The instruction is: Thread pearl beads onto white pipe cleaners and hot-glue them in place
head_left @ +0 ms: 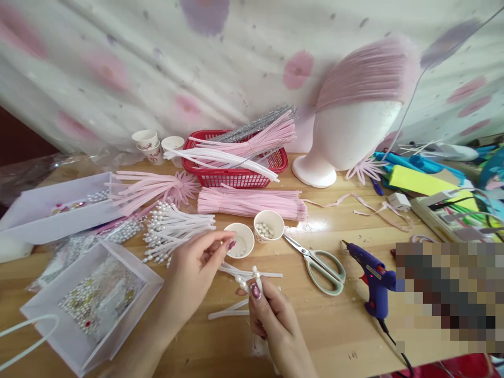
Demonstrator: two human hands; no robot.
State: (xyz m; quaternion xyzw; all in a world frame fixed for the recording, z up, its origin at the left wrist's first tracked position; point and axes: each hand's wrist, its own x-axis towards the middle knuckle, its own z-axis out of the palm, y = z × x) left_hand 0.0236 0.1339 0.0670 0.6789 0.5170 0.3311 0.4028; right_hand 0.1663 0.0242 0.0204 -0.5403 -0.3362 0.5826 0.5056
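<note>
1. With the right hand (pixel 275 310) as clock centre and 12 towards the curtain (pixel 252 63), that hand clasps pearl-tipped white stems (pixel 256 274) between thumb and fingers, beads pointing up towards 11, probably so that the tips stay exposed.
2. At 10 o'clock, the left hand (pixel 192 268) is apart from the right, thumb and fingertips drawn together at the near cup (pixel 247 234); whether they grip a bead, I cannot tell.
3. The second cup (pixel 276 219), at 12, holds pearls (pixel 264 230); both cups likely stand there for short reaches.
4. Loose white stems (pixel 220 315) lie at 9, and finished-looking pearl stems (pixel 167 226) are heaped at 10 to 11, perhaps to keep the two sorts separate.
5. Scissors (pixel 325 270) at 2 and the glue gun (pixel 372 278) beyond leave a strip of bare desk (pixel 315 328) for the right hand.
6. Room is tighter leftward: the bead box (pixel 122 325) flanks the left forearm at 9. The desk's front edge shows at 4.
</note>
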